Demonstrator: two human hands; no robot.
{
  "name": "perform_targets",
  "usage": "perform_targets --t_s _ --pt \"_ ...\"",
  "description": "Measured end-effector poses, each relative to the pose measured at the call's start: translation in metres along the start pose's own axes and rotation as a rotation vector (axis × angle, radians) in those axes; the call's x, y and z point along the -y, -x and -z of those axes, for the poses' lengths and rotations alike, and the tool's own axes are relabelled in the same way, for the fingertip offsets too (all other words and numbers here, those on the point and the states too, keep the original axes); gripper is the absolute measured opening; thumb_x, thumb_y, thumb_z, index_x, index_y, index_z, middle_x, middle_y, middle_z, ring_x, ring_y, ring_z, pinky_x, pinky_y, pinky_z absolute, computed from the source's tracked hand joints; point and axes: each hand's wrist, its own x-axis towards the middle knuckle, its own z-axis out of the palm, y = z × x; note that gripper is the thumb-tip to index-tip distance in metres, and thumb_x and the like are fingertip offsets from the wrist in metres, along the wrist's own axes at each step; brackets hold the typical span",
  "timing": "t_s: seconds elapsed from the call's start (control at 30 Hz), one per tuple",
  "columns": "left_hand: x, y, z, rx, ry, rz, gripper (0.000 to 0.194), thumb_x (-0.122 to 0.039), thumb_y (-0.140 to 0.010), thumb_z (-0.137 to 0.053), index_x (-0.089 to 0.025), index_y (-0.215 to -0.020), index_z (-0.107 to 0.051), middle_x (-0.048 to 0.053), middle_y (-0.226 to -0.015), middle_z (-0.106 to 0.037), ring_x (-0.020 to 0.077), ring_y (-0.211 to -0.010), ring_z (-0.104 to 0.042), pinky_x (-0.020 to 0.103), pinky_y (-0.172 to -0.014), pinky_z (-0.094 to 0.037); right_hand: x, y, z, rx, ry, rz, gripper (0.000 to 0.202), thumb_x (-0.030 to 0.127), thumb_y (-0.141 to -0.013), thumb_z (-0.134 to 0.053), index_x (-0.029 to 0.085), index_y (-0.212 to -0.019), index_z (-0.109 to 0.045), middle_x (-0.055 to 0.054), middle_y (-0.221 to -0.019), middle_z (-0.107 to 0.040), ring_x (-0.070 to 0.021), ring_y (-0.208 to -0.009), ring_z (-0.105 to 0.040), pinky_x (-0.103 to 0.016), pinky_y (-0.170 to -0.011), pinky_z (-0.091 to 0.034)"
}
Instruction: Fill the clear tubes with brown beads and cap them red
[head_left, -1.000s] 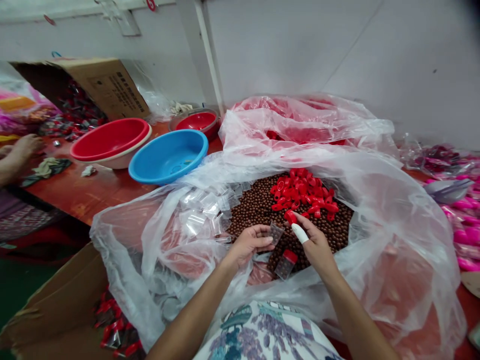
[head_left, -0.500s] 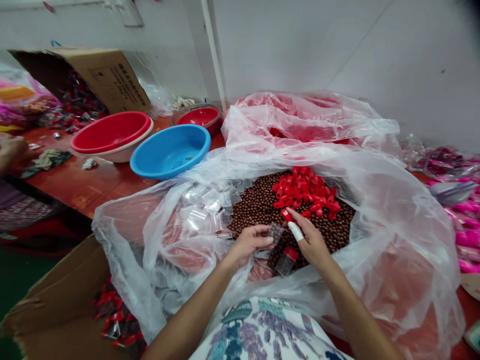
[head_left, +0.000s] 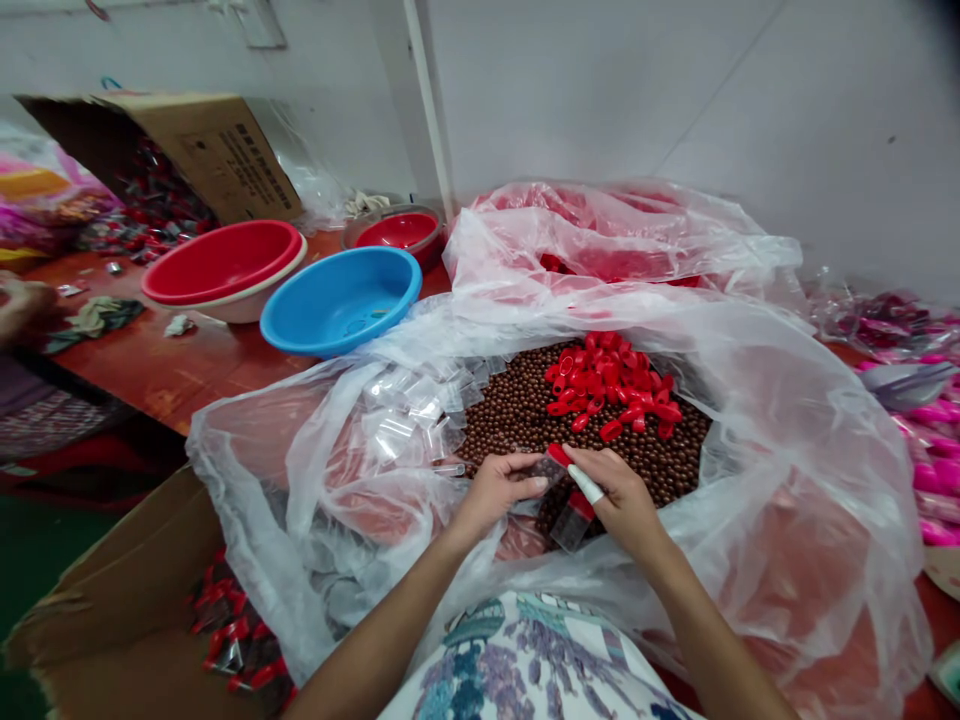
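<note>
Between finger and thumb of my left hand [head_left: 493, 492] is a small clear plastic container [head_left: 545, 468], tilted, its contents hard to make out. My right hand [head_left: 622, 492], with a white cover [head_left: 585, 484] on one finger, pinches a red cap [head_left: 558, 455] against the container's upper end. Whether the cap is fully seated cannot be seen. Beneath both hands lie many brown balls [head_left: 502, 400] in a clear plastic bag [head_left: 772, 480]. A red-capped container [head_left: 573, 524] rests on them below my right hand. Loose red caps [head_left: 611, 375] are heaped behind, and clear empty containers [head_left: 409, 410] lie at the left.
Left of the bag stand a blue basin [head_left: 341, 300] and a red basin [head_left: 225, 262]. Capped containers fill an open carton [head_left: 112, 610] at lower left and a tipped carton [head_left: 217, 160] farther back. Another person's hand [head_left: 22, 305] shows at far left.
My right hand has brought the red cap left and down from near the heap to the container's end. My left hand has stayed nearly still with the container.
</note>
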Motion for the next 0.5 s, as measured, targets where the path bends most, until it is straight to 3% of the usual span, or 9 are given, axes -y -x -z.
perform_targets --t_s 0.13,0.3,0.4,0.5 --pt "0.001 0.002 -0.005 -0.067 0.036 0.017 0.049 -0.029 -0.057 -0.077 -0.012 -0.101 -0.067 0.007 -0.089 -0.068 0.0148 -0.071 -0.060 0.029 -0.071 -0.048 0.002 0.002 -0.005 0.011 0.123 0.048 0.044 0.023 -0.085 -0.048 0.025 -0.129 -0.044 -0.009 -0.121 -0.057 -0.0223 -0.108 -0.053 -0.042 -0.091 -0.042" --pt "-0.001 0.003 -0.015 -0.081 0.076 -0.047 0.041 -0.031 -0.059 -0.077 -0.013 -0.094 -0.065 0.004 -0.085 -0.066 0.0116 -0.071 -0.058 0.022 -0.068 -0.045 0.003 0.004 -0.020 -0.107 0.258 0.093 0.060 0.030 -0.077 -0.058 0.018 -0.131 -0.034 -0.015 -0.121 -0.053 -0.0272 -0.111 -0.050 -0.045 -0.092 -0.042" --pt "-0.002 0.002 -0.025 -0.071 0.201 -0.026 0.037 -0.049 -0.073 -0.060 -0.013 -0.084 -0.062 0.002 -0.071 -0.063 0.0101 -0.063 -0.057 0.020 -0.062 -0.044 0.008 0.006 -0.028 -0.077 0.258 0.127 0.059 0.030 -0.076 -0.058 0.019 -0.129 -0.036 -0.014 -0.117 -0.055 -0.0267 -0.107 -0.052 -0.044 -0.090 -0.043" --pt "0.003 0.002 -0.036 -0.082 0.297 0.060 0.051 -0.061 -0.079 -0.041 -0.016 -0.096 -0.056 -0.002 -0.055 -0.055 0.0092 -0.043 -0.050 0.020 -0.045 -0.040 0.015 0.009 -0.034 -0.056 0.240 0.140 0.059 0.027 -0.073 -0.060 0.018 -0.127 -0.038 -0.014 -0.115 -0.056 -0.0269 -0.104 -0.054 -0.043 -0.087 -0.044"
